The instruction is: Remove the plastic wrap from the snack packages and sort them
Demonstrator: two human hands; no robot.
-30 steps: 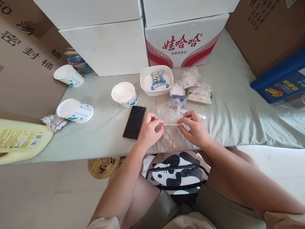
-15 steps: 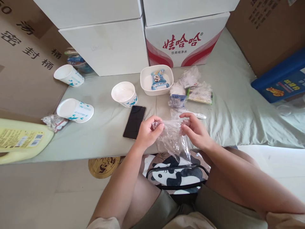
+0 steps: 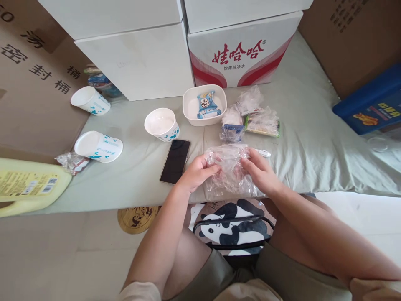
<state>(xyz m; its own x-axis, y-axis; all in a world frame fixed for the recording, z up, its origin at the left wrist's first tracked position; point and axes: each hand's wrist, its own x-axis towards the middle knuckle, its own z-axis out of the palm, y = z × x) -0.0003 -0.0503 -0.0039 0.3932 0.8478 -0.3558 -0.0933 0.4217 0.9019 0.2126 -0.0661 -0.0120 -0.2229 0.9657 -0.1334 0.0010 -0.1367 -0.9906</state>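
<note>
Between my two hands is a thin clear plastic bag (image 3: 230, 177), crumpled and spread at the front edge of the cloth. My left hand (image 3: 200, 172) grips the bag's left side, thumb on top. My right hand (image 3: 258, 169) pinches its right side, with some fingers behind the film. A black phone (image 3: 175, 161) lies just left of my left hand. Beyond the bag, several wrapped items (image 3: 262, 122) in clear film are bunched together. The end of a white slim object (image 3: 263, 153) shows behind my right hand; its kind is unclear.
A white tub (image 3: 205, 122) holds blue snack packets (image 3: 206, 102). Three paper cups stand or lie to the left, the nearest being an upright cup (image 3: 169, 133). White cartons (image 3: 238, 58) wall off the back; a yellow jug (image 3: 31, 184) lies at left, and a blue container (image 3: 369, 104) is at right.
The bag's hanging lower part has come up onto the cloth edge and spread wider. My right hand has closed in on the bag's side; the left stays close to its place.
</note>
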